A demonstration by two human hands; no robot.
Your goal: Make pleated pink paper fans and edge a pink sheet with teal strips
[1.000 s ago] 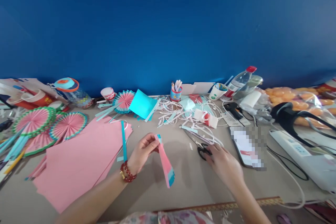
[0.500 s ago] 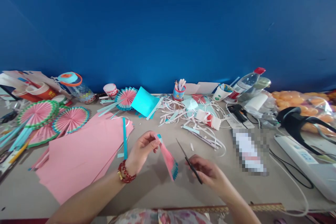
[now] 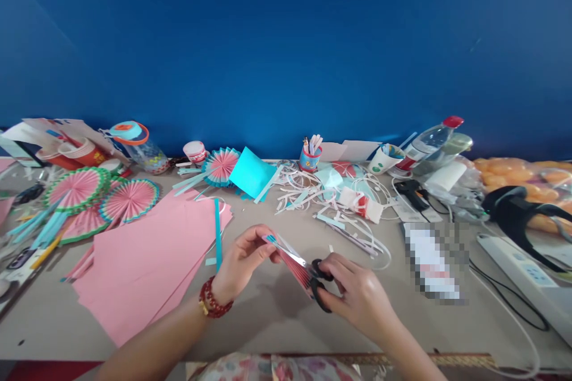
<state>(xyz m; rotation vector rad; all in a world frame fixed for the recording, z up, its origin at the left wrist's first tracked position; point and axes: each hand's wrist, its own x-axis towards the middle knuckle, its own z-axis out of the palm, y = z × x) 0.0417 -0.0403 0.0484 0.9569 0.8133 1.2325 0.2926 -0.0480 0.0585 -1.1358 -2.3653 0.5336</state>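
Observation:
My left hand [image 3: 250, 253] pinches one end of a pleated pink paper fan [image 3: 297, 271] with blue edging. In my right hand [image 3: 353, 283] is a pair of scissors [image 3: 322, 290] with black handles, thumb and fingers at the loops. The blades are parted and reach across the fan toward its pinched blue end, close to my left fingertips. Whether they touch the paper I cannot tell. Part of the fan is hidden behind the scissors. A stack of pink paper [image 3: 147, 250] lies left of my left hand, with a blue strip [image 3: 218, 235] at its edge.
Finished round paper fans [image 3: 129, 199] lie at the left. Along the wall stand a jar [image 3: 143, 152], a pen holder [image 3: 310, 159] and a bottle [image 3: 424, 146]. Paper scraps [image 3: 295, 190] cover the back middle. A glue gun [image 3: 413, 195] and a power strip [image 3: 522, 274] sit at the right.
My right hand has brought the scissors left and turned them, from pointing up beside the fan to lying across it with blades apart. My left hand keeps its pinch. The view has shifted slightly.

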